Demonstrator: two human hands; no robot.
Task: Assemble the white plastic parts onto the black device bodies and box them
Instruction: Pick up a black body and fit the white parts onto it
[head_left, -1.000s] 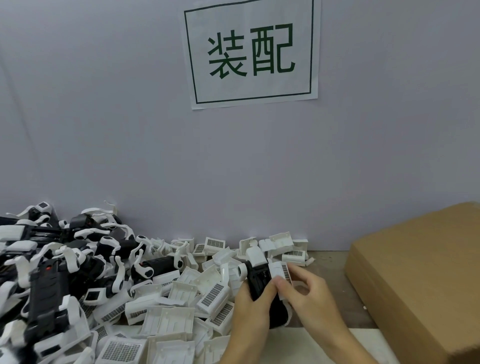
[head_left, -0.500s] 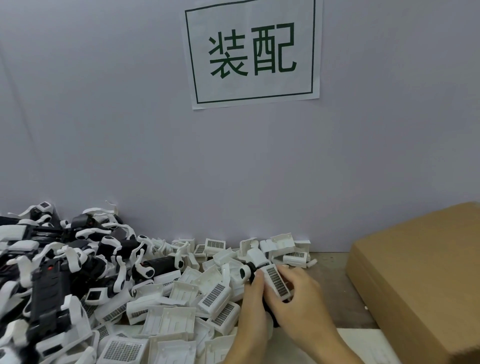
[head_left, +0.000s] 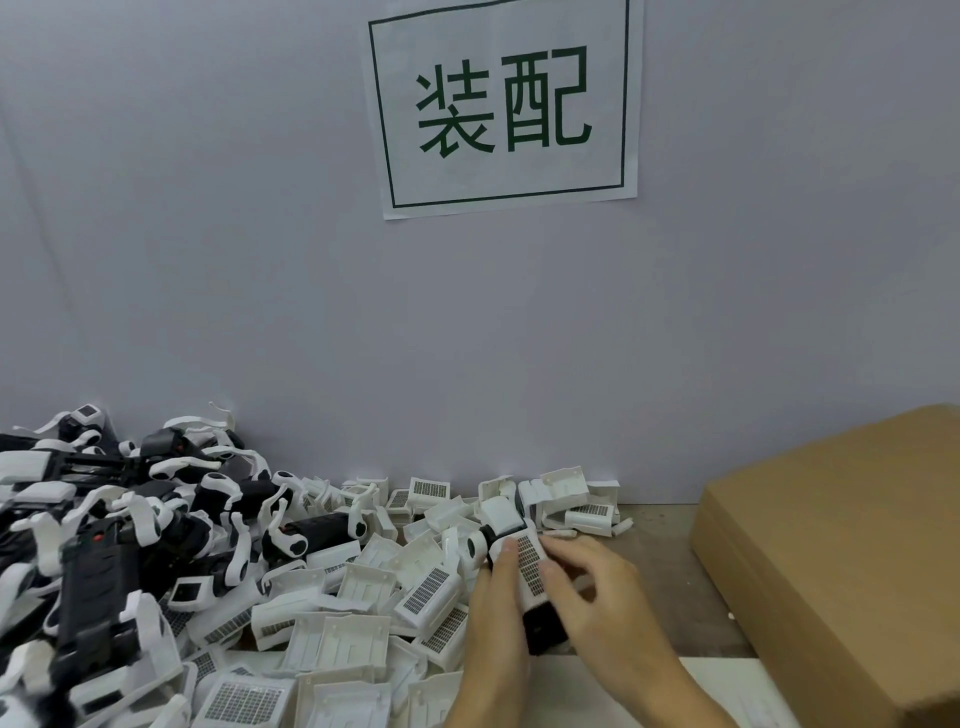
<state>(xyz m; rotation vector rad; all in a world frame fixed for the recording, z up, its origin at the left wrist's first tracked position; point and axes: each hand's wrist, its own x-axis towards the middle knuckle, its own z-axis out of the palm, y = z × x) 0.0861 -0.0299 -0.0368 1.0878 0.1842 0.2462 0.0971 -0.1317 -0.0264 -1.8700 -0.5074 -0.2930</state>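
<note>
White parts (head_left: 363, 597) w/ dark grid patches, black bodies (head_left: 98, 587) left of them. Brown box (head_left: 841, 551) right. Wall sign (head_left: 506, 104): white, green letters & border.

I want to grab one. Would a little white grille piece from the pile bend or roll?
The white grille piece is probably stiff: it keeps sharp box edges in the pile. Likely light, being a hollow shell. Flat sides suggest it slides, not rolls.

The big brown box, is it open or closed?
Closed, as far as shows. The cardboard box has a flat, unbroken brown top, with no raised flaps and no inside visible. Its right part runs out of the picture.
</note>
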